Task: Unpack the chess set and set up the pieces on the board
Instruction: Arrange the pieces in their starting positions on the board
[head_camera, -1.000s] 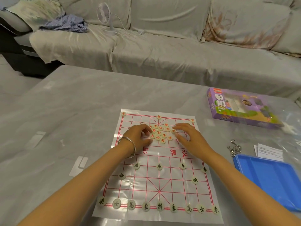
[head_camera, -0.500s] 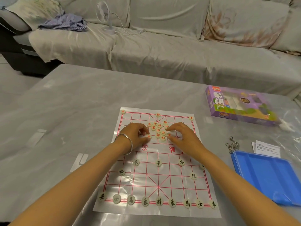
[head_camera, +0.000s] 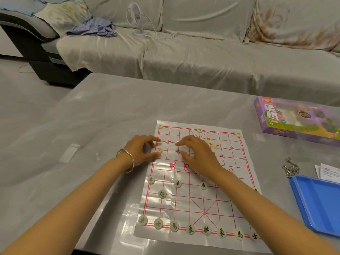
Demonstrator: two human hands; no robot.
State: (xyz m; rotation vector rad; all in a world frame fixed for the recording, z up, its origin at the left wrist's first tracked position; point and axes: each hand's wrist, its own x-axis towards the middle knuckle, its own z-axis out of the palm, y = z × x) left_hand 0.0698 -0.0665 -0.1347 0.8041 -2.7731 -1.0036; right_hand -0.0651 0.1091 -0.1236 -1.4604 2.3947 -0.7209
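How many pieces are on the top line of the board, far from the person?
3: the left corner piece, the middle piece and the right corner piece. Nothing covers that line.

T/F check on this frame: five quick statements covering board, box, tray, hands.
1. Black pieces line the near edge of the board. True.
2. The purple box sits in the blue tray. False: it lies on the table, apart from the tray.
3. A bracelet circles the wrist of the left hand. True.
4. Red pieces fill the far row. False: only three sit there, at the two corners and the middle.
5. A fan stands on the sofa. True.
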